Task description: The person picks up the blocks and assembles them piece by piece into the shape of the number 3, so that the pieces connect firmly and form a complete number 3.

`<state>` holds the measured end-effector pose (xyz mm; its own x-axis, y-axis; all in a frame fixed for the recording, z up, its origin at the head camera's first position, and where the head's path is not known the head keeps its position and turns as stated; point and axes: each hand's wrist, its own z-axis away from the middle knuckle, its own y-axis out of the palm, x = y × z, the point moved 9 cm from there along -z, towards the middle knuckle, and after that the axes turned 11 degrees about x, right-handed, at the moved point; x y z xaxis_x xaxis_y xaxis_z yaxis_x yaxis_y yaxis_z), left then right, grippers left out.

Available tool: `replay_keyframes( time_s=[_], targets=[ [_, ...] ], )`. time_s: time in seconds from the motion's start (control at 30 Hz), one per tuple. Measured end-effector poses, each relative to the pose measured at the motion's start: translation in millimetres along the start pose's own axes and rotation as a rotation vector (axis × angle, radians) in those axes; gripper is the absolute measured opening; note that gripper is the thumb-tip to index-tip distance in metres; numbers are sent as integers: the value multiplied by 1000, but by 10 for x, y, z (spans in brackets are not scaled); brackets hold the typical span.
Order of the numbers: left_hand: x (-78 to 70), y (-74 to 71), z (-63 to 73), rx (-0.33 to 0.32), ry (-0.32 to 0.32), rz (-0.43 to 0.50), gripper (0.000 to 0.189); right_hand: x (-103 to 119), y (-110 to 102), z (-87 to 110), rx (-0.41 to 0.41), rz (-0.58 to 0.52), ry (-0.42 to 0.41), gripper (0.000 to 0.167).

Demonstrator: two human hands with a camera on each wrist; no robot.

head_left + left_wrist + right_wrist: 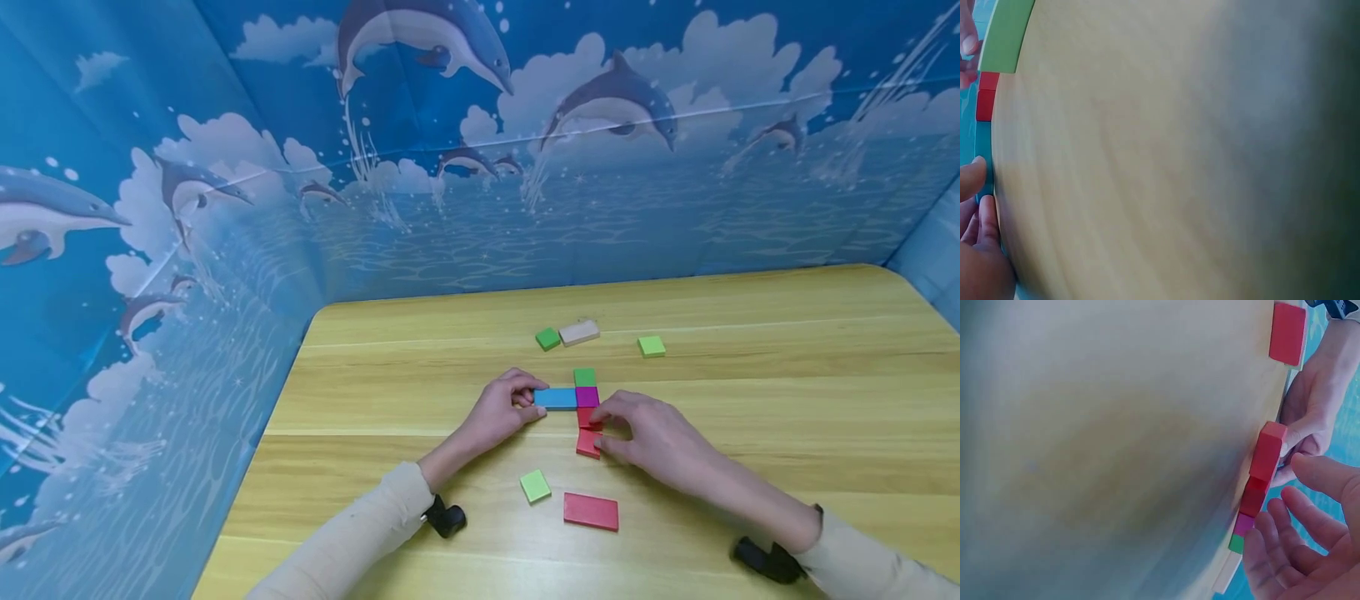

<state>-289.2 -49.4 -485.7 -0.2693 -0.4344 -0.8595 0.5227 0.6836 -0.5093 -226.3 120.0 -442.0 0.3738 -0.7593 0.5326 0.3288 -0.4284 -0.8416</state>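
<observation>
I can read no text, label, brand, number or sign anywhere here: not on the coloured blocks (591, 512), the wood-grained table (787, 358) or the dolphin-printed curtain (480, 237) around it, nor on the pale sleeves (378, 510) or black wrist devices (448, 520).

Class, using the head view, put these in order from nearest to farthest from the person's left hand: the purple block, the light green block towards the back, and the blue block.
1. Blue block: gripped at its left end by the left hand.
2. Purple block: just past the blue block's right end.
3. Light green block: farther right, towards the back.
</observation>
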Motion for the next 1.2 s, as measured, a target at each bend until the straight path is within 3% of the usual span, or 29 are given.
replay_keyframes(
  time_s=[0.33, 0.67, 0.93, 1.2],
  targets=[
    [-10, -9, -8, -7, 3, -1, 26, 10, -147, -143, -34, -10, -77, 30],
    [6, 2, -19, -11, 2, 25, 26, -43, -113, -326, 69, -7, -157, 30],
    [13, 3, -15, -9, -8, 29, 25, -96, -46, -380, 121, -6, -145, 32],
    [19, -2, -16, -13, -9, 43, 25, -108, -58, -356, 78, -2, -139, 33]
  ],
)
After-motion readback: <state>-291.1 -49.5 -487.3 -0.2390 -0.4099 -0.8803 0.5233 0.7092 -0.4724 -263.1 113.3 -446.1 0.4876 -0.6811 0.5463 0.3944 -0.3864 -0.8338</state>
